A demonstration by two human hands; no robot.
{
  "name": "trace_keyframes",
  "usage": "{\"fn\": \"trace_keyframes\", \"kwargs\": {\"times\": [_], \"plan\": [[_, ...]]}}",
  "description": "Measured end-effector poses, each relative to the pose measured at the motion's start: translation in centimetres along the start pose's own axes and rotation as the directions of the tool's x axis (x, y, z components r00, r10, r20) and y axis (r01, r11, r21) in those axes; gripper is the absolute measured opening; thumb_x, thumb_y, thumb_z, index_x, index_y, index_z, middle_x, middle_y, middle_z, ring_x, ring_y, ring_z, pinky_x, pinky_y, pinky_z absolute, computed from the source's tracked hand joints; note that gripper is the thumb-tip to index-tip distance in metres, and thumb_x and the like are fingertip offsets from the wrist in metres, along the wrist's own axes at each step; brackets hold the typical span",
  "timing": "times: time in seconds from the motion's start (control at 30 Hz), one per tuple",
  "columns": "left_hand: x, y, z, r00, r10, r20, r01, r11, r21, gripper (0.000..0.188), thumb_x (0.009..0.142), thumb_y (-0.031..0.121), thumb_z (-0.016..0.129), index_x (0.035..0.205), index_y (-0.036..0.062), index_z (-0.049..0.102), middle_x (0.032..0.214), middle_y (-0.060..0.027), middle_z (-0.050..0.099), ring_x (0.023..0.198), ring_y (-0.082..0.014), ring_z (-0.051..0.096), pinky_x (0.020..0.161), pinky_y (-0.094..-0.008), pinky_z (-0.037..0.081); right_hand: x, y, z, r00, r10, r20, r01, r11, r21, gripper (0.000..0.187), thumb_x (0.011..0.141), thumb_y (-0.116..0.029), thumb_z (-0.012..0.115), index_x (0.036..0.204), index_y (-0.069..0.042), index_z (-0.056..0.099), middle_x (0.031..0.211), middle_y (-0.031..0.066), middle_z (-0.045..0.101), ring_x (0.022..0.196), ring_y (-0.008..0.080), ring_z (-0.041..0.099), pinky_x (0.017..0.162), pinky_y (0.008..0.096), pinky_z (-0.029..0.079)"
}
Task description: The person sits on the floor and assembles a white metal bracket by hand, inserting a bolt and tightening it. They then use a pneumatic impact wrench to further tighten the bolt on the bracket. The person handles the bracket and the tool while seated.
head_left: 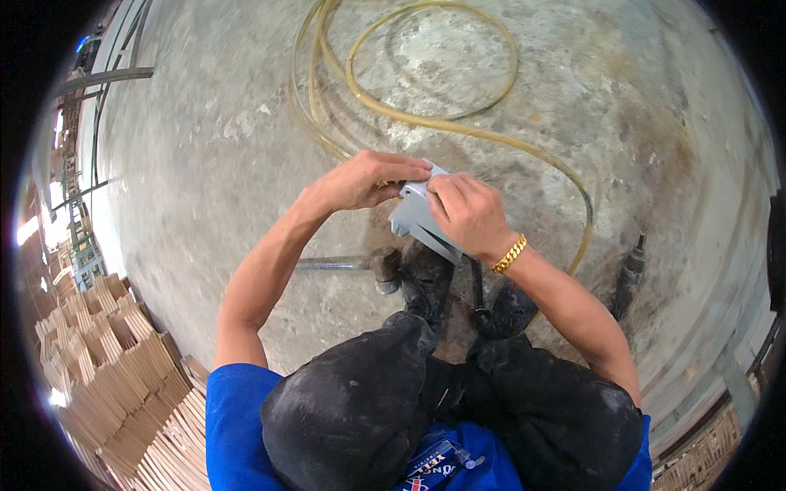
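Between my two hands is a grey bent metal or plastic bracket-like piece (422, 216), held above my shoes with its lower end tilting to the right. My left hand (372, 178) pinches its upper left edge, fingers closed near the top. With a gold chain bracelet at the wrist, my right hand (468, 211) grips the piece's right side, fingers curled over it. Just below lies a hammer (386, 270) on the floor, its metal handle pointing left, beside my dark shoe.
A yellowish hose (458, 124) loops over the concrete floor (229, 164) ahead and curves down at the right. A dark elongated tool (630, 274) lies to the right. Stacked light-brown slats (123, 368) stand at the left. My knees in dark trousers (352, 401) are bent below.
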State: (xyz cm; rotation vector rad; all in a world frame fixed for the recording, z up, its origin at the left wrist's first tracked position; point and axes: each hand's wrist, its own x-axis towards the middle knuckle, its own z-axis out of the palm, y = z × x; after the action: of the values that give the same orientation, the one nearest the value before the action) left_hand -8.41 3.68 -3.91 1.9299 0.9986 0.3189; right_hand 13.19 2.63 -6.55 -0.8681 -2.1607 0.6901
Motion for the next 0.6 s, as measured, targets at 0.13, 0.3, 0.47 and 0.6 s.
{"fn": "trace_keyframes", "kwargs": {"times": [0.13,0.3,0.47,0.6], "plan": [[0.6,-0.8,0.1,0.998,0.056,-0.006,-0.056,0.998,0.020,0.049,0.068,-0.010,0.062,0.115,0.0058,0.061,0.120,-0.0114,0.061,0.103,-0.0303,0.062,0.083,-0.0374,0.053,0.0,1.1,-0.3,0.978,0.204,0.051,-0.210,0.963,0.168,0.009,0.081,-0.011,0.061,0.086,-0.004,0.060,0.079,0.0119,0.064,0.076,0.0285,0.063,0.069,0.0377,0.050],[2.0,-1.5,-0.3,0.999,-0.005,0.037,0.007,0.998,-0.067,0.048,0.068,-0.009,0.062,0.113,0.0060,0.062,0.110,-0.0115,0.064,0.092,-0.0285,0.064,0.072,-0.0376,0.053,-0.4,2.4,-1.2,0.866,0.468,0.178,-0.501,0.801,0.329,0.016,0.085,-0.014,0.060,0.095,-0.002,0.063,0.088,0.0114,0.067,0.077,0.0250,0.065,0.069,0.0330,0.050],[3.7,-1.3,-1.1,0.993,-0.020,0.120,0.025,0.999,-0.040,0.043,0.072,-0.009,0.062,0.113,0.0055,0.062,0.113,-0.0115,0.064,0.086,-0.0246,0.066,0.070,-0.0352,0.055,-0.4,3.7,-2.4,0.750,0.635,0.188,-0.639,0.620,0.456,0.017,0.089,-0.013,0.057,0.097,0.000,0.064,0.083,0.0070,0.068,0.073,0.0141,0.065,0.062,0.0279,0.051],[4.0,-1.5,-1.4,0.991,-0.027,0.130,0.034,0.998,-0.054,0.042,0.073,-0.005,0.066,0.114,0.0062,0.062,0.112,-0.0113,0.064,0.085,-0.0231,0.066,0.069,-0.0353,0.054,0.3,3.8,-3.1,0.602,0.713,0.361,-0.740,0.326,0.589,0.020,0.092,-0.013,0.053,0.100,0.003,0.062,0.089,0.0073,0.067,0.075,0.0127,0.065,0.059,0.0245,0.052]]}}
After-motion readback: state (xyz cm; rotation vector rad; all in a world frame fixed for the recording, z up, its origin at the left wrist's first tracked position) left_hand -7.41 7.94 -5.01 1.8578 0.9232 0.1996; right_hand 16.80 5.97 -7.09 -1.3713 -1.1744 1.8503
